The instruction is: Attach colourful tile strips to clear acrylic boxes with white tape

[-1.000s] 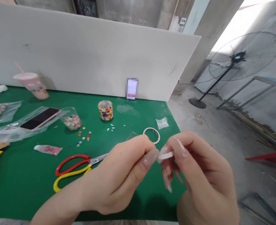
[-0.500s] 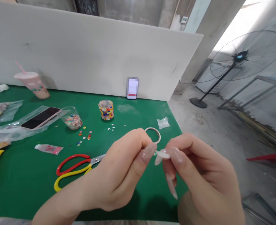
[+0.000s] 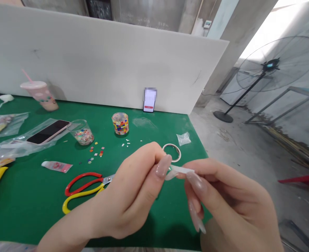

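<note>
Both hands were raised over the near right part of the green table [image 3: 25, 210], close to the camera. The left hand [image 3: 133, 196] pinched one end of a small white strip [image 3: 182, 170] between thumb and forefinger. The right hand [image 3: 227, 203] pinched the other end, long nails pointing down. The strip was stretched flat between the two hands (probably tape, material not clear) and was off the table.

Just behind the strip a tape roll [image 3: 171, 152] lay flat on the table, partly hidden by the left fingers. A small clear bag [image 3: 183, 138] lay beyond it, near the table's right edge. Red-and-yellow scissors [image 3: 83, 187] lay left of the left hand, their blades hidden behind it.

Further back stood a mosaic-covered cup [image 3: 120, 123] and a clear cup of coloured tiles [image 3: 83, 132], with loose tiles [image 3: 96, 152] scattered between them and the scissors. A pink phone [image 3: 48, 127] lay on a plastic sleeve [image 3: 12, 147], with a small pink tube [image 3: 56, 166] in front of it. A pink drink cup [image 3: 39, 95] stood at the far left. A second phone [image 3: 149, 101] leaned upright against the white board [image 3: 104, 63]. A big standing fan [image 3: 275, 64] stood on the floor, off to the right.
</note>
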The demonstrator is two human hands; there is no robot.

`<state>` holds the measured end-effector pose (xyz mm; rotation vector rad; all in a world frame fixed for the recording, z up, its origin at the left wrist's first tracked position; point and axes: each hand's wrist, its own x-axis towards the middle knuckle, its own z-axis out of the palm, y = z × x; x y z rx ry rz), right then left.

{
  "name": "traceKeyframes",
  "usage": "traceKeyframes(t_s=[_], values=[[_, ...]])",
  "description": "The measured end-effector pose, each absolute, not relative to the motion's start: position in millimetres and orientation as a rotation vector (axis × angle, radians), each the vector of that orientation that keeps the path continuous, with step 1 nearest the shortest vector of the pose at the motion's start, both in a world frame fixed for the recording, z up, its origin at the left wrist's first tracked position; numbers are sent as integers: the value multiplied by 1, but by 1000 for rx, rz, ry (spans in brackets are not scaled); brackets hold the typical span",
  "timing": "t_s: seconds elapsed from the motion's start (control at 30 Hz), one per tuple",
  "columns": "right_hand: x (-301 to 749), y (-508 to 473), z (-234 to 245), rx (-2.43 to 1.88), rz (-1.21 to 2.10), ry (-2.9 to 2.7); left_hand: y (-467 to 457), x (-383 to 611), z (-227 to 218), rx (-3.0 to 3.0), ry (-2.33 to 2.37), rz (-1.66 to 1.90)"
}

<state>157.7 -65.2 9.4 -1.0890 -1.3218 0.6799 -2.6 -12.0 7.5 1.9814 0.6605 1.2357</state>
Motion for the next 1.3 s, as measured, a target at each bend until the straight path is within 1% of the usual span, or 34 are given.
traceKeyframes(t_s=[0.23, 0.4, 0.47, 0.6, 0.67, 0.73, 0.83, 0.97, 1.13, 1.3], values=[[162, -68, 3, -985, 683, -1355, -14, -5, 11, 1971, 639, 1162], [161, -67, 7, -1030, 685, -1364, -8, -5, 5, 1913, 723, 1217], [162, -65, 12, -1086, 674, -1371, -7, -6, 2, 1912, 808, 1304], [160, -62, 12, -1074, 631, -1394, -17, -14, 8, 2066, 1005, 1738], [155, -62, 9, -1078, 557, -1327, -23, -20, 13, 2215, 1070, 1797], [150, -62, 8, -1082, 508, -1272, -27, -23, 15, 2429, 1019, 1674], [148, -61, 8, -1066, 482, -1316, -24, -20, 11, 2578, 1001, 1644], [154, -61, 6, -1033, 411, -1506, -17, -12, 3, 2617, 1035, 1659], [161, -63, 2, -1035, 294, -1667, -18, -17, 4, 2802, 988, 1501], [165, -67, 0, -1088, 76, -1789, -20, -29, 8, 2914, 910, 1419]])
